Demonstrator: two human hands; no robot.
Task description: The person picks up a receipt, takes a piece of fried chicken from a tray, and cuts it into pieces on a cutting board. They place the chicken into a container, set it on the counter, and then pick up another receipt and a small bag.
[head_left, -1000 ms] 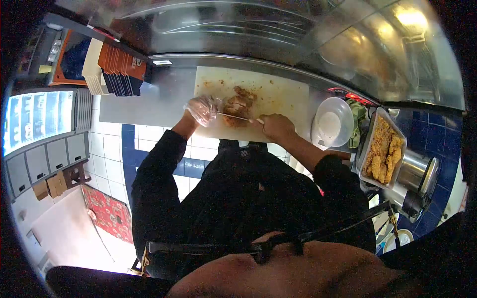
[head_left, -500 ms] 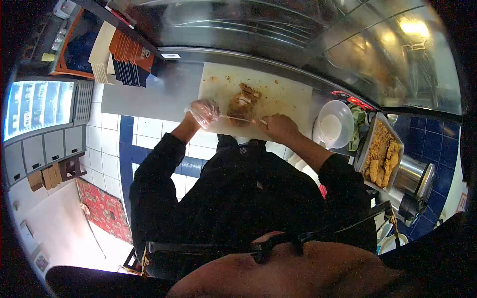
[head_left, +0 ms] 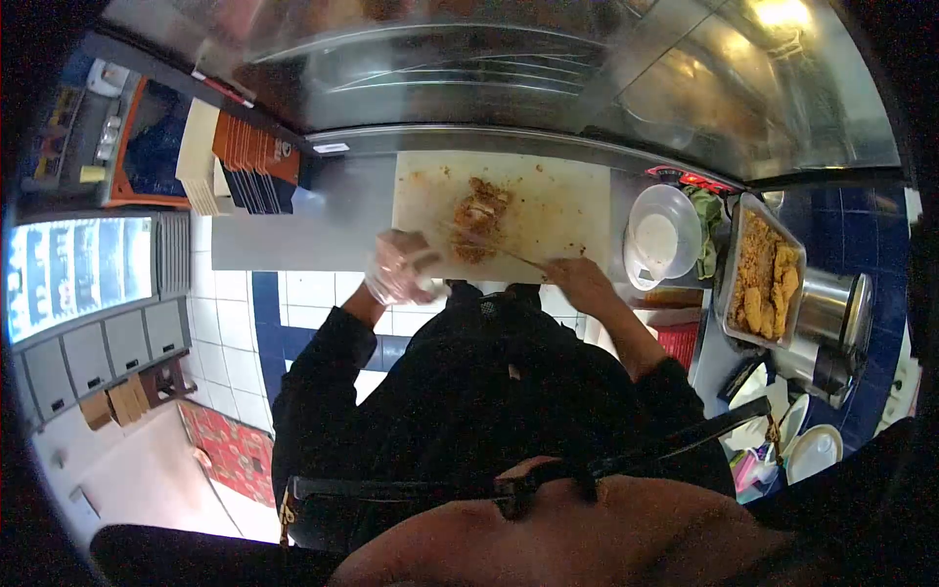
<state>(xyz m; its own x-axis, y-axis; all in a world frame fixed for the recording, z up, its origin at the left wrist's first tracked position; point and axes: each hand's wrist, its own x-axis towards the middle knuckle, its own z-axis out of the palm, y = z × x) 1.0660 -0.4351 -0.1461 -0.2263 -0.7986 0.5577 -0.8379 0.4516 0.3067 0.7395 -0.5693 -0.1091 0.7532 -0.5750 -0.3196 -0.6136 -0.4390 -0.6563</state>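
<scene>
Browned, sliced fried meat (head_left: pixel 476 220) lies on a white cutting board (head_left: pixel 558 210) spotted with crumbs. My right hand (head_left: pixel 584 284) is closed round the handle of a knife (head_left: pixel 514 256), whose blade reaches left over the lower part of the meat and looks smeared by motion. My left hand (head_left: pixel 403 269), in a clear plastic glove, is at the board's lower left edge, to the left of the meat and apart from it. Its fingers are spread and hold nothing.
Right of the board stand a clear round tub (head_left: pixel 665 235), a green cloth (head_left: pixel 704 230) and a tray of breaded pieces (head_left: pixel 761 279). A metal pot (head_left: pixel 831 328) is beyond. Folded boxes (head_left: pixel 249 161) stand at the left; a metal panel (head_left: pixel 469 73) borders the counter's back.
My left hand has moved away from the meat and its fingers have spread. The knife has tilted, its handle end now lower and further right. The view has shifted a little.
</scene>
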